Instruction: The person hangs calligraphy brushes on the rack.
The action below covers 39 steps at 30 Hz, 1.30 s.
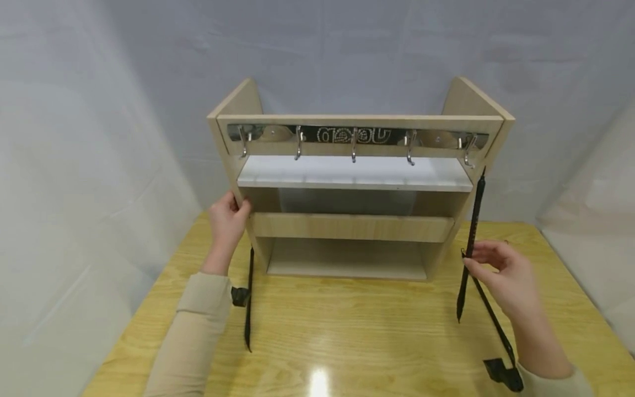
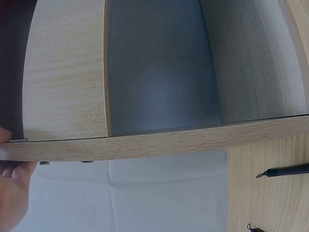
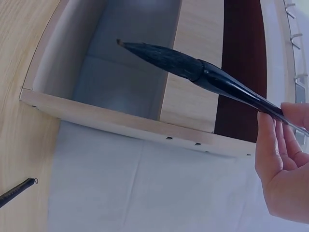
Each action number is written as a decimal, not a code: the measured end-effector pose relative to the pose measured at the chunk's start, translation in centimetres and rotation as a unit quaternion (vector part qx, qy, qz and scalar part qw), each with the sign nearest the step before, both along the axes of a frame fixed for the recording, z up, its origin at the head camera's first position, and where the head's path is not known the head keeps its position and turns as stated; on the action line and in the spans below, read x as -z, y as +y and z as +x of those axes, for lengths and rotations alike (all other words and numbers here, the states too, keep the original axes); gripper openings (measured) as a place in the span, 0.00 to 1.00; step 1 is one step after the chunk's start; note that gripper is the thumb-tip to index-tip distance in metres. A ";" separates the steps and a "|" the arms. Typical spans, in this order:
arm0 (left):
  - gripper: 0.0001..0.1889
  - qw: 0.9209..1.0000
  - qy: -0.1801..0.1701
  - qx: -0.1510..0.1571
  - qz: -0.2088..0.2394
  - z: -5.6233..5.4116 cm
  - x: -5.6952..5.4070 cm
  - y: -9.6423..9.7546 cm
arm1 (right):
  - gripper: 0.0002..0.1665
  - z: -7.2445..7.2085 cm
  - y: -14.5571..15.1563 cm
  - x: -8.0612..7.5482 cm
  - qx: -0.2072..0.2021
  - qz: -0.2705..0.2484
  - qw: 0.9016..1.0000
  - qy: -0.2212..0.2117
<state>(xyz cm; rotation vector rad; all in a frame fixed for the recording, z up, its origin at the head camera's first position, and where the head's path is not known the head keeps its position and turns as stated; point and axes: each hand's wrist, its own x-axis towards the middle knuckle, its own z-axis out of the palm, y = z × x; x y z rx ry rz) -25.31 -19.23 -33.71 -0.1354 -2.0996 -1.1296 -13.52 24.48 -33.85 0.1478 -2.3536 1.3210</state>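
Observation:
A light wooden desk shelf [image 1: 349, 227] stands on the table, with a metal strip of hooks [image 1: 354, 135] across its upper front. My left hand [image 1: 229, 220] grips the shelf's left side panel, thumb in front. In the left wrist view only part of this hand [image 2: 13, 193] shows, at the panel's edge. My right hand [image 1: 506, 278] pinches a black calligraphy brush [image 1: 474, 220] by its handle, in front of the shelf's right side. In the right wrist view the brush [image 3: 169, 60] has its dark bristles pointing away from the fingers.
Another black brush [image 1: 488, 302] lies on the table beside my right hand. One more slim black brush [image 1: 249, 309] lies left of the shelf's front. Inside the shelf is a white upper board [image 1: 354, 171]. Pale sheeting [image 1: 322, 55] hangs behind and at both sides.

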 end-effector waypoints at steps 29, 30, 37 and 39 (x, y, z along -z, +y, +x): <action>0.09 1.000 -0.007 -0.003 0.001 0.2 0.0 0.2 | 0.16 -0.4 -0.5 -0.7 0.026 0.061 0.998 -0.024; 0.09 1.000 -0.008 -0.004 0.001 0.2 0.0 0.3 | 0.16 -0.4 -0.5 -0.7 0.026 0.061 0.998 -0.023; 0.08 1.000 -0.012 -0.003 0.009 0.3 -0.1 0.4 | 0.16 -0.4 -0.4 -0.8 0.028 0.059 0.998 -0.023; 0.08 1.000 -0.009 -0.001 0.009 0.3 -0.1 0.4 | 0.16 -0.4 -0.4 -0.8 0.029 0.061 0.997 -0.026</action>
